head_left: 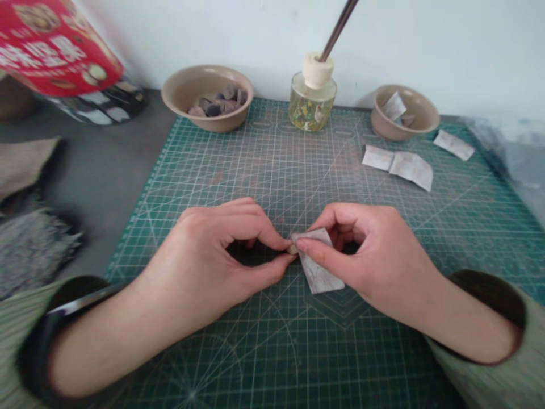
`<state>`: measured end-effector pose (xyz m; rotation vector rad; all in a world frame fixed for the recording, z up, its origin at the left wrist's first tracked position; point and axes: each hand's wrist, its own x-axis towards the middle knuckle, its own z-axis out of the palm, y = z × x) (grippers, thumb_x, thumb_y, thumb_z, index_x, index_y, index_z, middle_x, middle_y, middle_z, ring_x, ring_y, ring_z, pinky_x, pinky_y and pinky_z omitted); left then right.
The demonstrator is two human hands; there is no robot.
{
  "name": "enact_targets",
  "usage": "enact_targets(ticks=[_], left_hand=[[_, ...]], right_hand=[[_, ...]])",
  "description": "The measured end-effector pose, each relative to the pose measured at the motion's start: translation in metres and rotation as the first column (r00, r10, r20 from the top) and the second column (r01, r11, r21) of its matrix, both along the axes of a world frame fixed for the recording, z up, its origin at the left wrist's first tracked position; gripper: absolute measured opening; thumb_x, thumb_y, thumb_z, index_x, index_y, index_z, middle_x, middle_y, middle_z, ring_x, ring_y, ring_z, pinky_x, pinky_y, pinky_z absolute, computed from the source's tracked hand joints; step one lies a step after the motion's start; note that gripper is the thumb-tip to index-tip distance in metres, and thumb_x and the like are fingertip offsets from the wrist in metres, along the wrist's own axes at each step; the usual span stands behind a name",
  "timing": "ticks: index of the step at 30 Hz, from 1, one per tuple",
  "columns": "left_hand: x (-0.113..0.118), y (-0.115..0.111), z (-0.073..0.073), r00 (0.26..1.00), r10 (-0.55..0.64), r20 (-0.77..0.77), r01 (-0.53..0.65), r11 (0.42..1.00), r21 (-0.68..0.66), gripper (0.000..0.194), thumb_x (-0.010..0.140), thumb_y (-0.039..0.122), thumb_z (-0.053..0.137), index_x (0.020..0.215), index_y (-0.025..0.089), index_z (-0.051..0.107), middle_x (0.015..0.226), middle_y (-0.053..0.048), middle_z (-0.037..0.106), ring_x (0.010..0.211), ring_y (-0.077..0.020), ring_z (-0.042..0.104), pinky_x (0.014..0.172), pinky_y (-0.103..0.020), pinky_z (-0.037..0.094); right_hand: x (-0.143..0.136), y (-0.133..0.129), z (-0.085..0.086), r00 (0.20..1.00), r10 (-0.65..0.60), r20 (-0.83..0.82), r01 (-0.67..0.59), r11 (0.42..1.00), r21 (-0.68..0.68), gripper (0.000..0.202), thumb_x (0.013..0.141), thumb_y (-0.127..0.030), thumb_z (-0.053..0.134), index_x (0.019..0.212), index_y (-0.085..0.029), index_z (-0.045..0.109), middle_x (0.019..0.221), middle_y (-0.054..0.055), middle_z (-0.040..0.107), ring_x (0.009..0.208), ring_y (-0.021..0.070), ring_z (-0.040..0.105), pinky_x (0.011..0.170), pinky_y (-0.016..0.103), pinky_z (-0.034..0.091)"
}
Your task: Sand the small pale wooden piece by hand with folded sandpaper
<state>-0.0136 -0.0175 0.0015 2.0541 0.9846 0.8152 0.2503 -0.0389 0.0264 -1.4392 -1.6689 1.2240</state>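
Between the hands, the pale paper piece (319, 275) looks light, thin and easily creased, best taken gently near its edges, as the right hand (378, 253) pinches it; the left hand (213, 244) is pinched narrow at its corner, its exact grip unclear.

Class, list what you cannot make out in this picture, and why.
All head view:
- Whether the left hand pinches the grey packet's corner or something separate: hidden by fingertips.
- Sticks' tops: cut off by upper edge.
- Small bowl's bottom: hidden by its wall.
- Red package's smallest print: blurred.
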Motion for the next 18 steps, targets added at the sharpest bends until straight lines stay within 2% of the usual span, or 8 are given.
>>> enact_targets(ticks=[5,10,14,18], left_hand=[[-0.0019,0.0000,-0.0014,1.000,-0.003,-0.015,0.003,1.000,-0.009,0.014,0.107,0.022,0.095,0.099,0.033,0.096,0.097,0.003,0.094,0.086,-0.0192,0.086,0.077,-0.033,0.065],[0.0011,-0.0002,-0.0035,1.000,0.010,-0.008,-0.010,1.000,-0.019,0.013,0.107,0.022,0.096,0.100,0.034,0.098,0.098,0.005,0.093,0.085,-0.0161,0.085,0.077,-0.031,0.063],[0.0009,-0.0005,-0.0010,1.000,0.006,-0.011,-0.006,1.000,-0.007,0.012,0.107,0.023,0.097,0.101,0.034,0.097,0.099,0.005,0.094,0.086,-0.0171,0.085,0.079,-0.032,0.064],[-0.0005,0.0007,0.0007,1.000,0.011,-0.027,-0.011,1.000,0.004,0.011,0.107,0.024,0.097,0.103,0.034,0.098,0.101,0.004,0.095,0.086,-0.0178,0.086,0.078,-0.032,0.065]], right_hand=[[0.0005,0.0002,0.0001,1.000,0.002,-0.002,-0.002,1.000,0.005,0.017,0.104,-0.024,0.097,0.090,-0.023,0.087,0.079,0.000,0.089,0.068,0.0180,0.077,0.060,0.030,0.056],[0.0031,0.0017,0.0009,0.999,-0.002,0.040,0.001,0.999,0.037,0.016,0.106,-0.024,0.095,0.091,-0.022,0.089,0.079,0.000,0.089,0.068,0.0170,0.076,0.061,0.030,0.054],[0.0039,0.0025,0.0016,1.000,0.016,0.024,-0.016,1.000,0.001,0.020,0.104,-0.025,0.097,0.087,-0.022,0.087,0.072,-0.003,0.081,0.063,0.0153,0.070,0.058,0.030,0.050],[0.0052,0.0042,0.0009,0.999,-0.013,-0.035,0.011,0.999,-0.053,0.025,0.104,-0.034,0.103,0.089,-0.023,0.085,0.078,0.000,0.086,0.069,0.0181,0.075,0.062,0.031,0.054]])
